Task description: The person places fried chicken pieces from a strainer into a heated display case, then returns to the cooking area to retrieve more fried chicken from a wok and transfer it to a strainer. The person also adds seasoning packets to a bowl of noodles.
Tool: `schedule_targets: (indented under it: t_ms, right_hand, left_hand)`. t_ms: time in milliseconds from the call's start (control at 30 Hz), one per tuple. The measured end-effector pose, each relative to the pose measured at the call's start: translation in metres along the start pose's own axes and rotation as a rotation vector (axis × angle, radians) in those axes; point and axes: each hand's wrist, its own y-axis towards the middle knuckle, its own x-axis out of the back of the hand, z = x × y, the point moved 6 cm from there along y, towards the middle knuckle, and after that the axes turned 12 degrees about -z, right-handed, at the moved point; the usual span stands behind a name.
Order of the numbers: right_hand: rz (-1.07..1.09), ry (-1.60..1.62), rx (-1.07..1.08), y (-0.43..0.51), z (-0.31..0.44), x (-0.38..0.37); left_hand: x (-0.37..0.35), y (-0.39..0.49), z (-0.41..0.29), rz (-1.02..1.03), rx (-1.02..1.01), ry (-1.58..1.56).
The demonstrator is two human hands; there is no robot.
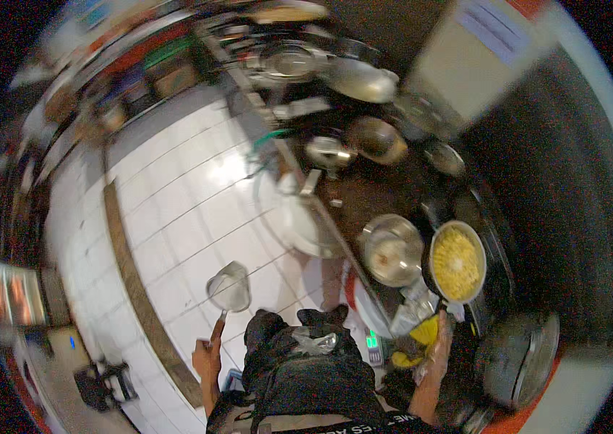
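In the head view, my left hand (206, 355) grips the handle of a round metal ladle or strainer (229, 288). Its bowl is held over the white floor at my left. My right hand (441, 342) is at the counter, blurred, just below a bowl of yellow food (455, 263), which looks like short pasta. Beside that hand lies a yellow item (424, 331), and whether my fingers hold anything is unclear. A steel bowl with pale contents (392, 252) stands left of the yellow food, and crumpled clear plastic (414, 312) lies below it.
A digital scale with a lit green display (373, 342) sits near my right side. Pots and pans (360, 81) crowd the counter's far end. A white bucket or basin (309, 225) stands by the counter's edge. A lidded pot (520, 358) is at the right.
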Motion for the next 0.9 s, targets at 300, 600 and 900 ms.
schedule_targets:
  t_ms: [300, 600, 900]
  right_hand:
    - [0.385, -0.215, 0.043, -0.174, 0.025, -0.220]
    - [0.775, -0.426, 0.191, -0.329, 0.028, -0.566]
    - [1.172, -0.616, 0.505, -0.530, 0.044, -0.875]
  left_hand:
    - [0.046, 0.205, 0.088, 0.067, 0.031, -0.110]
    - [0.137, 0.387, 0.195, -0.249, 0.297, 0.105]
    - [0.271, 0.474, 0.305, -0.544, 0.634, 0.006]
